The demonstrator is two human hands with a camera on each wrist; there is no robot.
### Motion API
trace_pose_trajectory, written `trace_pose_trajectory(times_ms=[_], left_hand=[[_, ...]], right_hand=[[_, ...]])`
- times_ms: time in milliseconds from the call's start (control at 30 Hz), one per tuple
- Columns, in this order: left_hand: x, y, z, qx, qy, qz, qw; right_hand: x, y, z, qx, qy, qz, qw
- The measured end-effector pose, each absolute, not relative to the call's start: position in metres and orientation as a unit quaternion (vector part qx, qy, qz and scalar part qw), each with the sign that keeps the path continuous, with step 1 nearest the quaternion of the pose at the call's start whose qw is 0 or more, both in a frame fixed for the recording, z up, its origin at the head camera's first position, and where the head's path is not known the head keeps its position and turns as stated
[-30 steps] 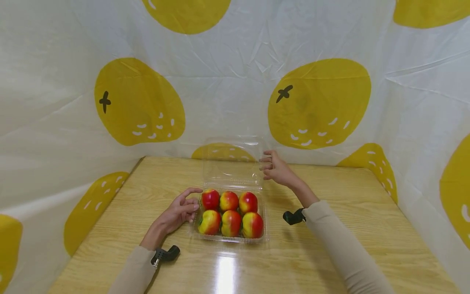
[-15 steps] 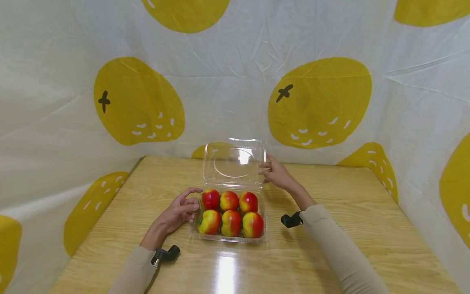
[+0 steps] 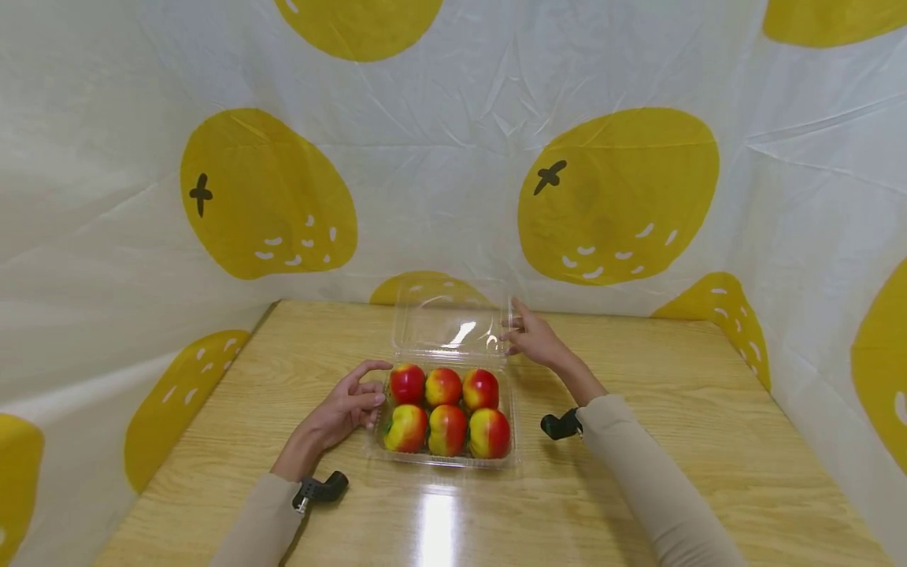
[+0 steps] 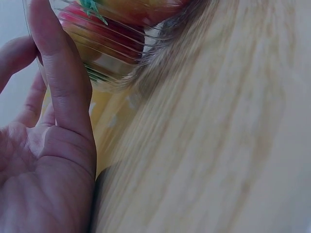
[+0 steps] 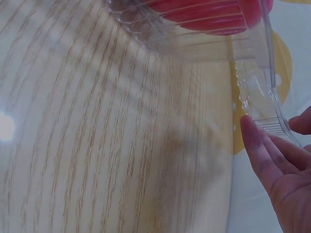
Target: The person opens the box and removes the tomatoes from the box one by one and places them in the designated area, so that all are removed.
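Note:
Several red-and-yellow fruits (image 3: 447, 431) lie in two rows in a clear plastic container (image 3: 443, 462) on the table. Its clear lid (image 3: 439, 323) stands raised and tilted back behind them. Against the container's left side rests the left hand (image 3: 347, 409), index finger stretched to the back left corner and the others loosely bent; the left wrist view shows the fingers (image 4: 68, 82) touching the ribbed wall. The right hand (image 3: 537, 336) holds the lid's right edge. In the right wrist view, this edge (image 5: 272, 124) lies between fingers and thumb (image 5: 301, 122).
The wooden table (image 3: 680, 441) extends on both sides of the container. A white cloth (image 3: 439, 189) with big yellow fruit prints hangs behind the table and at its sides. A black wrist mount (image 3: 322, 489) sits on the left arm, another (image 3: 561, 425) on the right.
The right hand has moved slightly left and down onto the lid's edge and taken hold of it. The lid has tilted, with its upper edge lower than before. The left hand has stayed in place.

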State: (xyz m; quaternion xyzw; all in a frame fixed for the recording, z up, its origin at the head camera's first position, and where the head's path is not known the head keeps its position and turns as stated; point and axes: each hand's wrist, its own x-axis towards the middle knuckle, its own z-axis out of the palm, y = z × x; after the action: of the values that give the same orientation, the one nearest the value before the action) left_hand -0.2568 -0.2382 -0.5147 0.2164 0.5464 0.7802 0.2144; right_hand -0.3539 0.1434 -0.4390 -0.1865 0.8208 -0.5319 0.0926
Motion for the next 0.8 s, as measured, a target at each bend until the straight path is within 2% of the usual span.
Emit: trace_pose_trajectory(times_ms=[367,600,800], left_hand=[[-0.257,-0.238,-0.514,0.193,0.565,0.774,0.211],[-0.258,-0.238,-0.515,0.191,0.56,0.778,0.21],[-0.257,-0.238,-0.514,0.196,0.558,0.779,0.209]], right_hand=[[-0.354,0.149,-0.444,-0.203,0.815,-0.53,0.117],[-0.354,0.145,-0.445,-0.182,0.822,-0.522,0.136],[-0.357,0.145,-0.453,-0.181,0.843,-0.491,0.126]])
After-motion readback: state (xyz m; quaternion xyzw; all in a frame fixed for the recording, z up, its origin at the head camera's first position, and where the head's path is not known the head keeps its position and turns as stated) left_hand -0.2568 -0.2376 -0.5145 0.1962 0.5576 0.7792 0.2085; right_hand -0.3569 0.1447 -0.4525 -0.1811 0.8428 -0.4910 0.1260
